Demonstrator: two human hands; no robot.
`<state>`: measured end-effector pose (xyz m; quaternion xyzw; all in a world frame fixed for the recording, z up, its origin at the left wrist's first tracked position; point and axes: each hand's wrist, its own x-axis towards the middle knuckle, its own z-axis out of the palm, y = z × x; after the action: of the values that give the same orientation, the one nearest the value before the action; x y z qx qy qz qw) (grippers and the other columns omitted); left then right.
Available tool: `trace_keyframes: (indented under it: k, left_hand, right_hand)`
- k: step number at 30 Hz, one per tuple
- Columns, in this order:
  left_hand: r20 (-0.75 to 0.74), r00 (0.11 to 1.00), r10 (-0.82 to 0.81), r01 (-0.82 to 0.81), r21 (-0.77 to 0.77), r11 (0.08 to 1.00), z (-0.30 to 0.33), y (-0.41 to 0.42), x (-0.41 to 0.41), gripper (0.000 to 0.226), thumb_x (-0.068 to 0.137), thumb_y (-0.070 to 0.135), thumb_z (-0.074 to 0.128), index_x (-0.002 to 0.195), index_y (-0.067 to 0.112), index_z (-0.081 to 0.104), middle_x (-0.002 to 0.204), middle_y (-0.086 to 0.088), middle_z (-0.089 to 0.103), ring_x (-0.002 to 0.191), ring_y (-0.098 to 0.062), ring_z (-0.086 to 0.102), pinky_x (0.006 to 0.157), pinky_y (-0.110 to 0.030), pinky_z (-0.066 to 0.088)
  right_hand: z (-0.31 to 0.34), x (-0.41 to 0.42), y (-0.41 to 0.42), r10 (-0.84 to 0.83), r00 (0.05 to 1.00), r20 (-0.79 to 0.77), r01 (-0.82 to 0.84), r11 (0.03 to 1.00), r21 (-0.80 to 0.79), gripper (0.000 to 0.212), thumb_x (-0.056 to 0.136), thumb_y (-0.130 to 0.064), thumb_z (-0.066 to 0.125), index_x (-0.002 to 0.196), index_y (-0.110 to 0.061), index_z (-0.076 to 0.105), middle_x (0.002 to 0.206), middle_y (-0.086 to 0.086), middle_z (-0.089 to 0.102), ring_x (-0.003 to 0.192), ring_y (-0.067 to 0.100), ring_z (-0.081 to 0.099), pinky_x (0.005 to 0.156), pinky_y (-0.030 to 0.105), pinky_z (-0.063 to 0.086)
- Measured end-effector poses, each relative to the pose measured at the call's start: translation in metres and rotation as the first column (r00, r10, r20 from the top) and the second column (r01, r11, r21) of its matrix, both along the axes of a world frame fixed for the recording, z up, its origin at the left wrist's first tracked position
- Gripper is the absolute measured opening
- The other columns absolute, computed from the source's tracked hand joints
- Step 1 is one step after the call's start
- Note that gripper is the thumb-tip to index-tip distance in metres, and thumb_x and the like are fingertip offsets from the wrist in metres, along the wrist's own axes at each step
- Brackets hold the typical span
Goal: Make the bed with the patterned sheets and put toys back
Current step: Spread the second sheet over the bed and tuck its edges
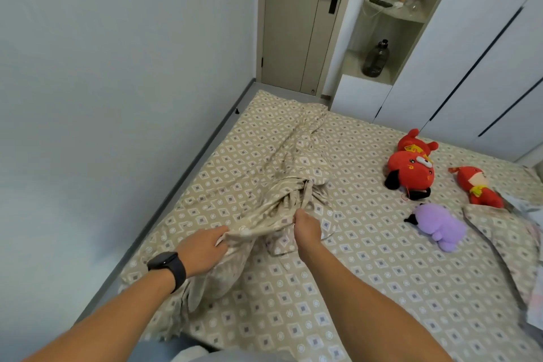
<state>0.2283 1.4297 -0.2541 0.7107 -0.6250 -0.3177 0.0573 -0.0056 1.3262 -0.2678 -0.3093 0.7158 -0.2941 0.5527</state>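
Bedroom bed [367, 273] against a pale wall, left hand [202, 250] and right hand [307, 226] both pinching a bunched beige diamond-patterned sheet [282, 173] trailing away up the mattress, red plush toys [411, 167] and purple plush toy [440, 226] lying well apart to the right

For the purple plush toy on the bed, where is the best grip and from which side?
Probably the purple plush toy's round body, taken from above with the right hand. It lies flat on the fitted sheet, apart from the red toys, with its top exposed.
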Motion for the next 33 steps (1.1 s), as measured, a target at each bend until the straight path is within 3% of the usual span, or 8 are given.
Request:
trace_keyframes:
  k: [4,9,13,17,23,25,29,33]
  left_hand:
    - [0.011,0.998,-0.066,0.065,0.121,0.991,-0.007,-0.006,0.023,0.017,0.087,0.039,0.059,0.099,0.032,0.049,0.101,0.009,0.059,0.095,-0.022,0.062,0.074,-0.03,0.047]
    - [-0.512,0.859,-0.008,0.021,0.019,1.0,0.015,-0.033,-0.013,0.07,0.079,0.047,0.081,0.137,0.033,0.044,0.126,0.015,0.055,0.114,-0.004,0.056,0.096,-0.024,0.048]
    - [-0.688,0.719,-0.093,0.142,0.014,0.99,0.023,-0.037,-0.03,0.051,0.085,0.013,0.075,0.129,0.029,0.053,0.104,0.008,0.068,0.09,-0.004,0.066,0.083,-0.025,0.053]
    - [-0.526,0.807,-0.267,0.182,-0.208,0.961,0.03,-0.02,-0.019,0.018,0.091,0.014,0.053,0.096,0.029,0.061,0.082,0.005,0.066,0.07,-0.014,0.062,0.067,-0.035,0.052]
    - [-0.329,0.817,-0.473,0.385,-0.299,0.873,0.032,0.007,0.002,0.013,0.087,0.019,0.045,0.074,0.02,0.042,0.066,0.003,0.051,0.064,-0.017,0.048,0.062,-0.039,0.04]
    - [-0.311,0.825,-0.471,0.395,-0.278,0.876,0.028,0.014,0.012,0.019,0.088,0.015,0.045,0.072,0.022,0.04,0.066,0.004,0.049,0.062,-0.013,0.045,0.061,-0.036,0.038]
    - [-0.295,0.91,-0.291,0.244,-0.187,0.952,0.014,0.028,0.047,0.017,0.089,0.011,0.049,0.079,0.025,0.052,0.073,0.005,0.058,0.068,-0.013,0.054,0.063,-0.037,0.043]
    - [-0.168,0.966,-0.194,0.169,-0.155,0.973,0.009,0.043,0.071,0.028,0.081,0.032,0.064,0.104,0.041,0.051,0.103,0.017,0.056,0.086,-0.006,0.055,0.075,-0.035,0.052]
  right_hand:
    - [0.032,0.031,0.032,0.065,0.997,-0.045,-0.074,0.967,-0.245,0.033,0.09,-0.018,0.045,0.061,-0.021,0.031,0.055,-0.006,0.028,0.056,0.015,0.023,0.056,0.034,0.019]
    - [0.057,0.058,0.066,0.147,0.988,-0.049,-0.155,0.934,-0.321,0.034,0.087,-0.014,0.049,0.057,-0.02,0.034,0.057,0.0,0.031,0.056,0.014,0.025,0.055,0.033,0.023]
    - [0.08,0.064,0.092,0.207,0.971,-0.117,-0.237,0.876,-0.42,0.039,0.086,-0.006,0.052,0.052,-0.019,0.038,0.054,-0.005,0.035,0.054,0.009,0.029,0.05,0.02,0.025]
    - [0.078,0.05,0.105,0.163,0.981,-0.104,-0.191,0.895,-0.402,0.033,0.089,-0.013,0.055,0.06,-0.013,0.04,0.06,0.0,0.036,0.06,0.012,0.03,0.057,0.026,0.027]
    - [0.039,0.051,0.085,0.006,0.993,0.121,-0.019,0.994,0.105,0.045,0.098,-0.056,0.053,0.09,-0.013,0.066,0.073,0.001,0.059,0.068,0.018,0.047,0.061,0.03,0.041]
    - [0.027,0.057,0.071,-0.089,0.985,0.151,0.058,0.979,0.195,0.038,0.095,-0.047,0.062,0.093,-0.01,0.064,0.073,0.005,0.056,0.069,0.019,0.049,0.058,0.029,0.042]
    - [0.027,0.073,0.064,-0.149,0.985,0.084,0.136,0.981,0.139,0.023,0.097,-0.022,0.052,0.077,-0.012,0.05,0.053,-0.003,0.034,0.053,0.015,0.03,0.052,0.031,0.027]
    - [0.053,0.1,0.095,-0.106,0.994,0.019,0.107,0.991,-0.084,0.019,0.089,-0.017,0.051,0.072,-0.013,0.045,0.059,-0.001,0.034,0.058,0.016,0.029,0.058,0.036,0.025]
